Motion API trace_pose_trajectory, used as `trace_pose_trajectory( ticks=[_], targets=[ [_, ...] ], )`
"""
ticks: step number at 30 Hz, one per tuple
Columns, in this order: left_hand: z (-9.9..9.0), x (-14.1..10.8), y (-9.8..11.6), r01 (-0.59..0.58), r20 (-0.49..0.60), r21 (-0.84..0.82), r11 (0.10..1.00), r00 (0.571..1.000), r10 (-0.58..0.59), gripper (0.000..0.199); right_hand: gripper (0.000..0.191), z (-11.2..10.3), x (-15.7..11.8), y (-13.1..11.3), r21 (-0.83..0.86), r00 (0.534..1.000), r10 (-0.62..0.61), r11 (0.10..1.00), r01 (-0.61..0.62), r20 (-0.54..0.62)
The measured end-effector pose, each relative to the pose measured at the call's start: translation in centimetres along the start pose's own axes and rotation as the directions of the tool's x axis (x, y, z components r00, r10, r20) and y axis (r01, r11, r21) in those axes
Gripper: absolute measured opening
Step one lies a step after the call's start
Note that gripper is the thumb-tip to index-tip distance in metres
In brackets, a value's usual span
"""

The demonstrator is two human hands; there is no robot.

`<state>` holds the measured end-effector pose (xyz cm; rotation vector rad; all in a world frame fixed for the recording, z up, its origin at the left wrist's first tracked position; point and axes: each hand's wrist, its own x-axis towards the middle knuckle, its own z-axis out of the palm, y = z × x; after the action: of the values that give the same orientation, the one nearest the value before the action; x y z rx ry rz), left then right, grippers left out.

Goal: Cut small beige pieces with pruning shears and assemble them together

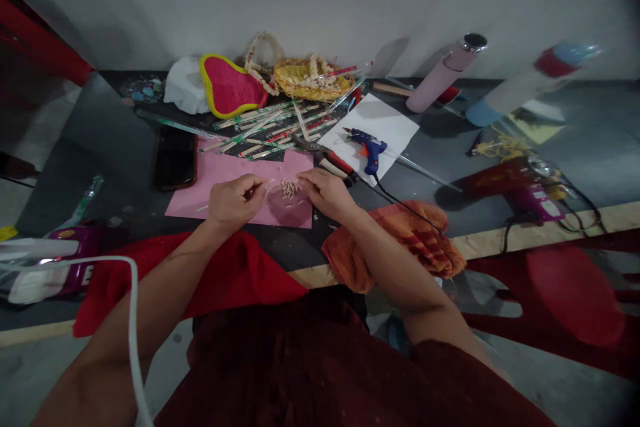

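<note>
My left hand (236, 200) is over the pink paper (235, 170), its thumb and fingertips pressed together in a pinch. Something small and pale seems to show at those fingertips, too tiny to name. On the other side of a little heap of short wooden stick pieces (289, 189), my right hand (329, 193) is also closed, fingertips at the heap's edge. What it pinches, if anything, is hidden. The heap lies on the paper between both hands. Just behind my right hand are pliers (333, 159) with red-and-black handles.
Wrapped chopsticks (280, 127) are strewn behind the paper. A blue glue gun (370, 149) rests on white paper (387, 119), its cord trailing right. A phone (175, 157) lies left, an orange towel (410, 240) at the front edge. A wicker basket (295, 85) and pink flask (445, 77) stand behind.
</note>
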<state>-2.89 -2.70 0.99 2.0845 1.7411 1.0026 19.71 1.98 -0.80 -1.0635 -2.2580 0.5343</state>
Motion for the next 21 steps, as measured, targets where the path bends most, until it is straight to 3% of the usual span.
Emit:
trace_pose_trajectory(
  ticks=[5, 9, 17, 21],
  targets=[
    [-0.8, 0.3, 0.6, 0.156, 0.003, -0.335, 0.929, 0.986, -0.164, 0.020, 0.026, -2.5, 0.2, 2.4, -0.338, 0.967, 0.089, 0.926, -0.168, -0.237],
    [-1.2, 0.4, 1.5, 0.223, 0.030, -0.470, 0.854, 0.971, -0.237, 0.018, 0.032, -2.9, -0.1, 3.7, -0.490, 0.951, 0.216, 0.819, -0.299, -0.221],
    [-1.1, 0.4, 1.7, 0.245, 0.075, -0.478, 0.844, 0.968, -0.238, 0.016, 0.027, -2.0, 0.3, 3.1, -0.550, 0.944, 0.294, 0.768, -0.327, -0.150],
    [-1.0, 0.4, 1.5, 0.243, 0.081, -0.481, 0.842, 0.969, -0.233, 0.016, 0.026, -2.8, 0.4, 3.1, -0.333, 0.932, 0.233, 0.887, -0.321, -0.279]
  ],
)
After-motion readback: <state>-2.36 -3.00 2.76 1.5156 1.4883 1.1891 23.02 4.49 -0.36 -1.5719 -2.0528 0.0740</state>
